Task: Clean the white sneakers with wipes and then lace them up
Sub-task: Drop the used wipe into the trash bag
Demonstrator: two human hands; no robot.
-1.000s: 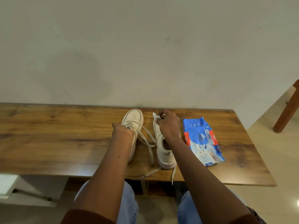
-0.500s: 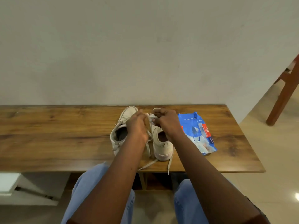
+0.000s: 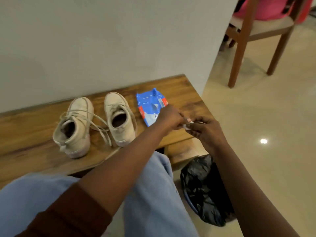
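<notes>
Two white sneakers stand side by side on the wooden table (image 3: pixel 181 93), heels toward me: the left sneaker (image 3: pixel 75 127) and the right sneaker (image 3: pixel 119 118). Loose laces (image 3: pixel 100 127) trail between them and over the table's front edge. A blue wipes pack (image 3: pixel 150 105) lies to the right of the shoes. My left hand (image 3: pixel 169 118) and my right hand (image 3: pixel 205 130) meet over the table's right front corner and together pinch a small white wipe (image 3: pixel 188 124), mostly hidden by the fingers.
A bin lined with a black bag (image 3: pixel 203 189) stands on the floor below my right hand, beside my knee. A wooden chair (image 3: pixel 248 40) stands at the upper right on the tiled floor. A pale wall runs behind the table.
Both hands have left the right sneaker and moved right, past the wipes pack, with the white wipe between them. The view has swung right and down, revealing the bin.
</notes>
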